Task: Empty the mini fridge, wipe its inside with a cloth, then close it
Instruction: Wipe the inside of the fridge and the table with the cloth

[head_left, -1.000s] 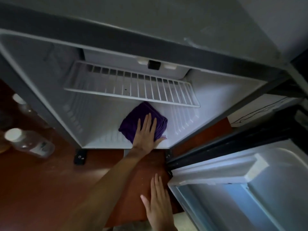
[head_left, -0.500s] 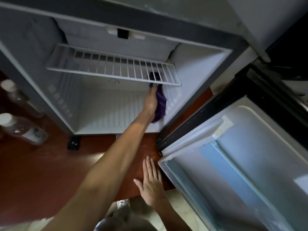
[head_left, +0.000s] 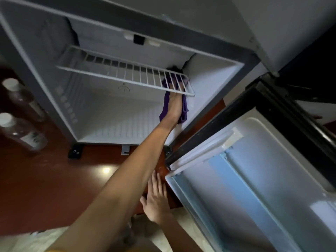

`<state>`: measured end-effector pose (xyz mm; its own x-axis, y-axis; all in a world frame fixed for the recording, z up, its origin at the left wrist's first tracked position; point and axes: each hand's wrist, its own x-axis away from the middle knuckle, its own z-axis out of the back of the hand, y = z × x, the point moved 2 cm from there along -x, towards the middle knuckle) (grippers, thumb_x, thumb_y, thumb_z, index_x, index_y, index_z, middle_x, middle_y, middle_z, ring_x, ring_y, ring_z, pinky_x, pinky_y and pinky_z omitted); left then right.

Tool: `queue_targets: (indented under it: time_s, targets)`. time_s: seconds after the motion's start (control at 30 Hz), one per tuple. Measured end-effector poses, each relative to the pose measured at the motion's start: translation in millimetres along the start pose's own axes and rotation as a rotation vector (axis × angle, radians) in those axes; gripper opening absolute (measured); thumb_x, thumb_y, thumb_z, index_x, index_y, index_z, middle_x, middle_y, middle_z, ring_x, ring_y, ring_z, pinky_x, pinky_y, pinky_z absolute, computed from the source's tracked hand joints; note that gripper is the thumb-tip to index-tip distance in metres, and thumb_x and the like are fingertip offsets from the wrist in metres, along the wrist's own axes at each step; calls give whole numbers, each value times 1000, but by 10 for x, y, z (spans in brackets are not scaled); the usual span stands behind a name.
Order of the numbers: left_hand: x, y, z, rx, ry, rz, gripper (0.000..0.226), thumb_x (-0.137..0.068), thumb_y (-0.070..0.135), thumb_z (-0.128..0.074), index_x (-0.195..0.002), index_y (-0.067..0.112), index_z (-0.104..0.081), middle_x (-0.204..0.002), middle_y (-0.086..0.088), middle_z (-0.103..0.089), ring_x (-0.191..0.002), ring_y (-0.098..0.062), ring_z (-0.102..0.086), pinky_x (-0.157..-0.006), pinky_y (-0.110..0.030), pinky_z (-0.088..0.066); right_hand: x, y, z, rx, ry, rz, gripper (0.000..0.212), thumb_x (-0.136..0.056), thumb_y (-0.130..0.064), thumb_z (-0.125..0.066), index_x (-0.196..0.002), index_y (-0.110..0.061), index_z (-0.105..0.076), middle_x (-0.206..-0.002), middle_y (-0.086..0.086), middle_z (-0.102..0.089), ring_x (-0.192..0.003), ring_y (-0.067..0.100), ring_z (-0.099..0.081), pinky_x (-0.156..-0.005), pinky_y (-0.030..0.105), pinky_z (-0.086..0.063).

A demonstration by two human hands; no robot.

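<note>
Cloth: purple cloth (head_left: 183, 108) is flat against the fridge's inner side wall, sandwiched between that wall and the left hand, top end tucked up behind the wire shelf.
Left hand: left hand (head_left: 175, 104) reaches deep inside, palm pressed on the cloth; fingertips go up behind the shelf bars so can't really see them, but it's a flat press, not a fist.
Shelf: white wire shelf (head_left: 125, 73) sits right over the left hand's fingers, looks a bit tilted.
Fridge: mini fridge (head_left: 112, 110) stands open, nothing inside but shelf, cloth and hand.
Right hand: right hand (head_left: 156, 199) is spread flat on the reddish-brown floor (head_left: 54, 179), fingers apart, holding nothing, just beside the door's bottom corner.
Door: fridge door (head_left: 254, 179) is swung wide open, on the far side of the right hand from the bottles.
Bottles: two clear bottles (head_left: 20, 131) with white caps stand well away from both hands, outside the fridge's other wall.
</note>
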<state>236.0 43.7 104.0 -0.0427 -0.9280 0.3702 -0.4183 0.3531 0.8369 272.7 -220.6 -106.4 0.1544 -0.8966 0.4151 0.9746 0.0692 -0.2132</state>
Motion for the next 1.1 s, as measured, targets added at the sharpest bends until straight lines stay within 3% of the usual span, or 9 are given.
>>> queue_targets:
  time_s: [0.17, 0.27, 0.33, 0.4, 0.5, 0.63, 0.77, 0.97, 1.1]
  targets:
    - [153, -377, 7, 38, -62, -101, 72, -94, 83, -51, -153, 41, -55, -117, -3, -76, -100, -18, -78, -95, -39, -63, 27, 55, -26, -23, 8, 1, 93, -94, -65, -7, -169, -11, -15, -179, 7, -8, -166, 28, -8, -133, 50, -17]
    - [332, -749, 31, -51, -156, -82, 80, -89, 90, -45, -156, 46, -52, -164, -26, -49, -152, -51, -45, -133, -62, -31, -14, 49, 19, -14, -41, -20, 103, -89, -74, 12, -170, -13, -9, -179, 7, -3, -165, 30, -10, -133, 47, -13]
    - [269, -671, 63, -69, -150, -46, 80, -94, 86, -44, -161, 43, -44, -157, -20, -59, -144, -53, -54, -125, -62, -43, -17, 23, 59, -33, -23, -34, 115, -82, -81, 24, -170, -15, -8, -180, 4, -2, -165, 28, -8, -132, 45, -11]
    - [140, -432, 58, 6, -82, 49, 68, -97, 82, -48, -141, 32, -61, -86, -8, -77, -73, -34, -76, -70, -42, -64, -22, 10, 109, -69, -11, -45, 119, -78, -84, 25, -170, -17, -10, -180, 1, -2, -166, 26, -6, -132, 43, -9]
    - [-6, -205, 126, -30, -2, -31, 43, -92, 83, -52, -114, 48, -64, -44, 0, -40, -32, -16, -39, -42, -21, -35, -37, -36, 198, -116, -16, -70, 115, -80, -84, 15, -170, -18, -11, -179, 1, -5, -165, 23, -5, -132, 41, -12]
    - [-93, -495, 117, -15, -51, -30, 81, -90, 88, -54, -152, 37, -52, -63, -4, -65, -47, -27, -62, -50, -34, -52, -49, -65, 223, -119, 14, -63, 96, -87, -69, -1, -166, -20, -24, -175, 5, -19, -163, 26, -17, -128, 46, -33]
    - [141, -1061, 202, -47, -115, 80, 112, -75, 102, -50, -166, 39, -36, -167, -20, -48, -154, -47, -46, -132, -66, -29, -46, -55, 165, -26, -36, -85, 95, -83, -60, 3, -165, -22, -26, -175, 5, -16, -162, 29, -20, -126, 48, -35]
    - [-165, -1018, 471, -7, -101, 15, 64, -108, 69, -40, -161, 34, -43, -137, 24, -68, -127, 6, -62, -115, -16, -44, -101, 16, 89, -32, 7, -47, 76, -102, -62, -19, -169, -26, -17, -180, 0, 1, -166, 26, -2, -133, 46, -17]
    - [-615, -852, 450, 35, -90, 174, 89, -96, 83, -45, -166, 27, -43, -163, -2, -53, -149, -25, -53, -126, -39, -40, -131, 107, 19, 5, 20, 0, 78, -104, -63, -30, -170, -27, -9, -180, 0, 4, -165, 24, 5, -134, 42, -2]
